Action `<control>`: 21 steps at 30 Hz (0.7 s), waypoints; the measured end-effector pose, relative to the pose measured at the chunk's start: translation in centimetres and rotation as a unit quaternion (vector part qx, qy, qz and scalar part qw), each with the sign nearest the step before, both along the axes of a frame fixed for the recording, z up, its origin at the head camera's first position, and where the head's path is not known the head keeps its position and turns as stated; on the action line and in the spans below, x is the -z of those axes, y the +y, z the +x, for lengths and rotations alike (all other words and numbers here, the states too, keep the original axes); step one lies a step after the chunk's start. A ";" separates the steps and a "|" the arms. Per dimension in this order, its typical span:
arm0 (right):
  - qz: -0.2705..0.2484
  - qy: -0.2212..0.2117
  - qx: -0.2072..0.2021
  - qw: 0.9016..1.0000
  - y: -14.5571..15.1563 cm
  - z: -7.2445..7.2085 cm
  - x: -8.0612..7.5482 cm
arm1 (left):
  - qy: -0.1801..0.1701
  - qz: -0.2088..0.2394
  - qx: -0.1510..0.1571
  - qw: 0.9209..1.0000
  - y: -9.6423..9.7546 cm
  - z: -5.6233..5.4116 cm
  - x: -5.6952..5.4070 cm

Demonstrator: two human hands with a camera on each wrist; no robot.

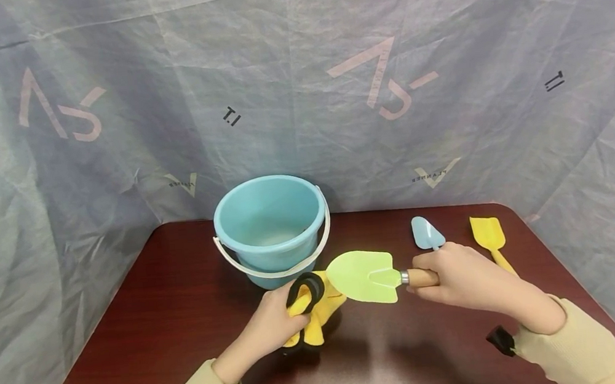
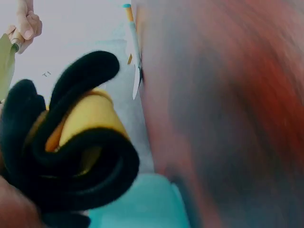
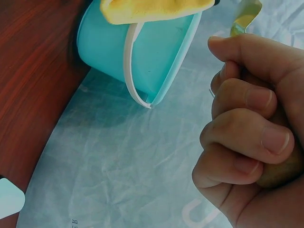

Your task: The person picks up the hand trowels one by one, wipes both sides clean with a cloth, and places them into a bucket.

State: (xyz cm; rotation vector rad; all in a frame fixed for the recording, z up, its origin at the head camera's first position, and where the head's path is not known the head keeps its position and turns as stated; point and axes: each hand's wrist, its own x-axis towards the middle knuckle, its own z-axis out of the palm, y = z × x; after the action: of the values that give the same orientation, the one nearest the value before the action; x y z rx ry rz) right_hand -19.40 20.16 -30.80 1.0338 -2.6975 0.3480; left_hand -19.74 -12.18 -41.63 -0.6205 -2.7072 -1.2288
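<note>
My left hand (image 1: 272,320) grips yellow gloves with black trim (image 1: 326,301) above the table, in front of the light-blue bucket (image 1: 274,254). Their black-edged opening (image 2: 90,142) fills much of the left wrist view. Fingers of my right hand (image 1: 457,276) curl round the wooden handle (image 1: 421,277) of a lime-green trowel (image 1: 357,274). Its blade points left in the head view, its tip overlapping the gloves there; whether they touch I cannot tell. In the right wrist view, the right hand's curled fingers (image 3: 247,133) hide most of the handle.
Beyond my right hand lies a small light-blue shovel (image 1: 426,232), partly covered by that hand. A yellow shovel (image 1: 488,233) lies at the table's right side. The bucket's white handle (image 1: 293,270) hangs down in front. Grey fabric (image 1: 298,94) hangs behind the dark-red table (image 1: 148,331).
</note>
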 end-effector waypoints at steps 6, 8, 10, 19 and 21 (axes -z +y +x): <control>-0.002 -0.017 0.000 1.000 -0.3 0.0 0.0 | -0.106 0.106 0.034 0.988 1.4 -0.2 0.8; -0.003 -0.028 -0.001 1.000 -0.4 0.0 0.0 | -0.157 0.153 0.046 0.975 1.9 -0.3 0.8; -0.004 -0.035 -0.002 0.999 -0.5 0.0 0.0 | -0.205 0.194 0.056 0.958 2.3 -0.3 0.7; -0.003 -0.039 -0.007 0.999 -1.0 -0.2 0.3 | -0.322 0.294 0.089 0.896 3.7 -0.3 0.0; 0.001 -0.039 -0.005 0.999 -1.1 -0.3 0.4 | -0.350 0.315 0.091 0.877 3.9 -0.3 0.0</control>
State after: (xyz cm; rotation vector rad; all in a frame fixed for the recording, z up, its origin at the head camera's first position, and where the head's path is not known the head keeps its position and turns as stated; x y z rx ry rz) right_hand -19.67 19.09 -31.17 1.0561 -2.7629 0.3950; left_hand -20.03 -8.32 -41.64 -0.3809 -2.4365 -2.6537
